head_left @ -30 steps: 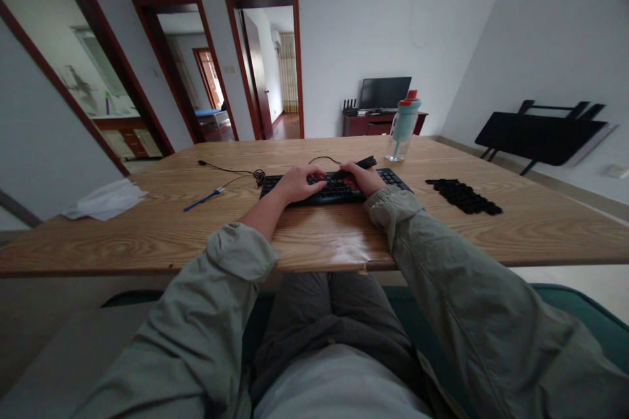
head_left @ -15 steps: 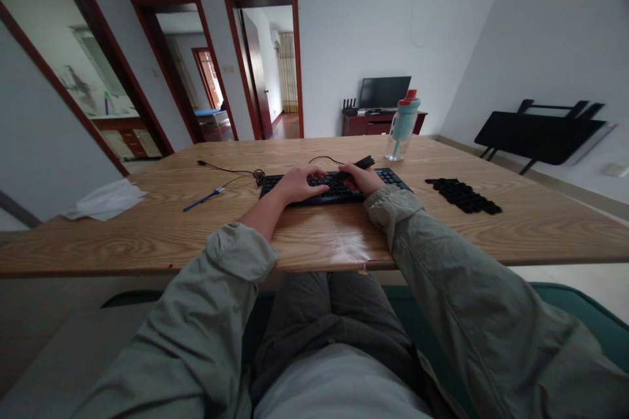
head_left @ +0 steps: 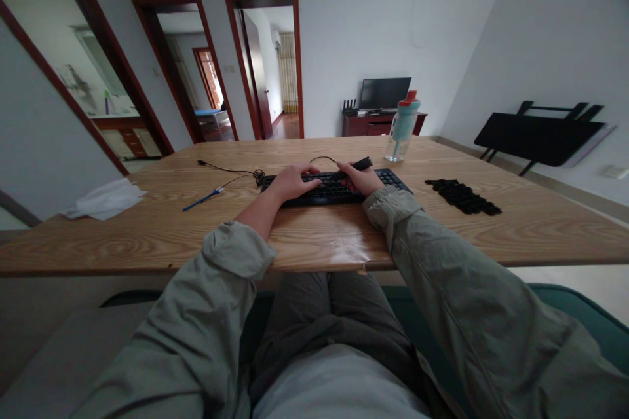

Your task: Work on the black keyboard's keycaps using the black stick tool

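Observation:
A black keyboard (head_left: 334, 193) lies on the wooden table in front of me. My left hand (head_left: 293, 182) rests on its left part, thumb and fingers apart, with nothing seen between them. Over the right part of the keyboard, my right hand (head_left: 361, 178) is closed around a black brush-like tool (head_left: 362, 163), whose thick end points up and to the right. The tool's other end reaches down toward the keys between my hands; its tip is too small to make out.
On the wooden table (head_left: 314, 242) are a white cloth or tissue (head_left: 105, 199), a blue stick (head_left: 201, 200), a coiled black cable (head_left: 258, 177), a clear bottle with a red lid (head_left: 400, 131) and a pile of small black pieces (head_left: 462, 196).
My left hand has shifted slightly left along the keyboard. My right hand and the black tool have moved a little to the left.

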### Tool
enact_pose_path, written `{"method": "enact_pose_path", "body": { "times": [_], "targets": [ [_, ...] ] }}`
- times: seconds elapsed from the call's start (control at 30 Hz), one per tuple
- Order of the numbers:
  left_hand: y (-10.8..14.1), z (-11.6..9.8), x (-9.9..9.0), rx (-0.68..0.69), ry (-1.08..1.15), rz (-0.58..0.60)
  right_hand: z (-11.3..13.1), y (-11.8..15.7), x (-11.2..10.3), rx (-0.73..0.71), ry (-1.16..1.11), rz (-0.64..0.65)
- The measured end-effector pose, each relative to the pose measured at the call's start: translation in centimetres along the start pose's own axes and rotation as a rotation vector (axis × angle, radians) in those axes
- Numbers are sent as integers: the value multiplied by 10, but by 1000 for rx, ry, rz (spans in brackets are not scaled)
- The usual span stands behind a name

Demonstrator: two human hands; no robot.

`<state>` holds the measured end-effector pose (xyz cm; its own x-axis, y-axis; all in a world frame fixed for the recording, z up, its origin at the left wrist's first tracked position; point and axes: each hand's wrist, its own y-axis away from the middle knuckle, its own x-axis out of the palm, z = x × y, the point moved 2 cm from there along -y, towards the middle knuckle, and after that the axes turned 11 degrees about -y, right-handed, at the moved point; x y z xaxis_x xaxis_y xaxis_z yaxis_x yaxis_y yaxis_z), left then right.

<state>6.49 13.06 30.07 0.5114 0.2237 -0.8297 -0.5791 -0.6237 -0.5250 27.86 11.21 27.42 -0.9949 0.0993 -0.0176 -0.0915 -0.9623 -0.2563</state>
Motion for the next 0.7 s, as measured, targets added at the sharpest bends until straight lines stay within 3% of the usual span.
{"method": "enact_pose_path", "body": {
  "times": [0.17, 0.4, 0.7],
  "targets": [
    [-4, 4, 8, 71, -70, 52, -2, -1, 0, -53, 68, -9],
    [-9, 10, 23, 66, -157, 82, -6, -6, -1, -98, 115, -20],
    [-10, 7, 25, 128, -234, 59, 3, -9, 1, -164, 172, -35]
  ]
}}
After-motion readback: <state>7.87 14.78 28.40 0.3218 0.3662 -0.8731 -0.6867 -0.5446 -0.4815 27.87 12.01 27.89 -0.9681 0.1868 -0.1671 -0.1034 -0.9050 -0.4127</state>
